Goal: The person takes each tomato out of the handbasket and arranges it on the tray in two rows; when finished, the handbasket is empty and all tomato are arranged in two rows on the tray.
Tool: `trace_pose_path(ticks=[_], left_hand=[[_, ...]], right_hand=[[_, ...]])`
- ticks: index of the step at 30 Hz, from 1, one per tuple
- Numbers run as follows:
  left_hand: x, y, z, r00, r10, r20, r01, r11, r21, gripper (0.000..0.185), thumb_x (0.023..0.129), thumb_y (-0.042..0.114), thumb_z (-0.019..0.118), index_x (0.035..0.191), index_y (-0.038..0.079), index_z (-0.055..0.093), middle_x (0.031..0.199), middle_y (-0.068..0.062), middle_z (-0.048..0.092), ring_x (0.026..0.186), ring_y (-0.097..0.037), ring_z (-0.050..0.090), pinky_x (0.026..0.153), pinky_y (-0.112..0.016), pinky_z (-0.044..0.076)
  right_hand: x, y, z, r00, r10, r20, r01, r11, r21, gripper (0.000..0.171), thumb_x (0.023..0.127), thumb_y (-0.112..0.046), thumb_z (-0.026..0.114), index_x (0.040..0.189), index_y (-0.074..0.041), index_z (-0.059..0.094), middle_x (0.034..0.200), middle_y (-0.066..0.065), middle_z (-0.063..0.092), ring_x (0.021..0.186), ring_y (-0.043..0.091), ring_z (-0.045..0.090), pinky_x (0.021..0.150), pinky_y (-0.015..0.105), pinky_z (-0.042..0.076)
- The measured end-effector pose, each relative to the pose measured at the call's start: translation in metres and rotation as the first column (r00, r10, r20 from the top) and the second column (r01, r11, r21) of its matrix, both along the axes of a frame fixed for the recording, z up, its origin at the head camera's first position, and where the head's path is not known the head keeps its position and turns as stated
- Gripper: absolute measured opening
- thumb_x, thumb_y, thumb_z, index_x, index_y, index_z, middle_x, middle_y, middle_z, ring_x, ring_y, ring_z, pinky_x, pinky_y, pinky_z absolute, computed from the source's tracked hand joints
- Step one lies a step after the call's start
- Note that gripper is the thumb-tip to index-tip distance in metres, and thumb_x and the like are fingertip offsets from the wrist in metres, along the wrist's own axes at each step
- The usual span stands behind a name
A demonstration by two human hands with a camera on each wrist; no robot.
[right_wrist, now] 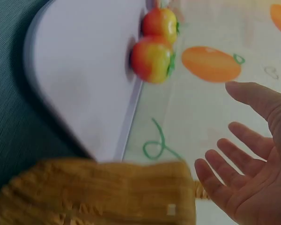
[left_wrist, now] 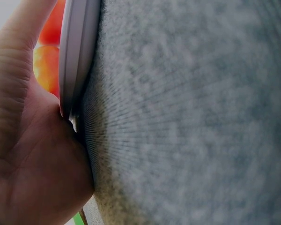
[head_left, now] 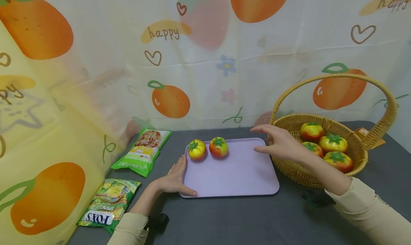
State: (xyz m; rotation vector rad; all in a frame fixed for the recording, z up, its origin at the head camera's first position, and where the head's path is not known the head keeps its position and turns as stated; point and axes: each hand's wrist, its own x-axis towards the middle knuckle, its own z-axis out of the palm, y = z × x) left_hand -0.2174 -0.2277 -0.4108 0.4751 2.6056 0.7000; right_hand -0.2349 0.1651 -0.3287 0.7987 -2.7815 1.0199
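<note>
A lilac tray (head_left: 237, 177) lies on the dark table, with two red-and-yellow, tomato-like fruits (head_left: 197, 150) with green leafy caps side by side in its back left. My left hand (head_left: 171, 179) rests against the tray's left side, fingers extended along it and thumb at the front left corner. In the left wrist view the palm meets the tray edge (left_wrist: 77, 51). Over the tray's right side, beside the wicker basket (head_left: 290, 172), my right hand (head_left: 284, 143) is raised with fingers spread apart. The right wrist view shows nothing in that hand (right_wrist: 253, 173).
Several similar fruits (head_left: 334, 143) sit inside the basket, whose tall handle (head_left: 334, 75) arches over them. On the left lie a green-and-white food packet (head_left: 144, 150) and a green FOX'S bag (head_left: 109, 204). A patterned cloth (head_left: 205, 77) hangs behind the table.
</note>
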Motion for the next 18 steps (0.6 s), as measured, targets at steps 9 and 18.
trace_pose_path(ticks=[9, 18], left_hand=[[0.001, -0.001, 0.001, 1.0, 0.006, 0.006, -0.006, 1.0, -0.005, 0.138, 0.066, 0.062, 0.08, 0.154, 0.001, -0.008, 0.16, -0.019, -0.015, 0.147, -0.033, -0.01, 0.116, -0.052, -0.004], [0.002, -0.001, 0.001, 1.0, -0.014, -0.006, 0.015, 1.0, 0.02, 0.14, 0.066, 0.063, 0.079, 0.153, -0.001, -0.009, 0.16, -0.02, -0.015, 0.147, -0.034, -0.01, 0.116, -0.054, -0.005]], right_hand=[[0.011, 0.039, 0.002, 0.998, -0.067, -0.008, 0.067, 0.998, -0.011, 0.052, 0.086, -0.029, 0.077, 0.131, -0.011, 0.059, 0.129, 0.013, 0.059, 0.119, 0.035, 0.053, 0.093, 0.056, 0.046], [0.02, 0.074, -0.003, 0.994, -0.095, -0.055, 0.097, 0.995, 0.028, 0.047, 0.087, -0.031, 0.075, 0.127, -0.011, 0.062, 0.123, 0.011, 0.062, 0.115, 0.035, 0.056, 0.09, 0.055, 0.047]])
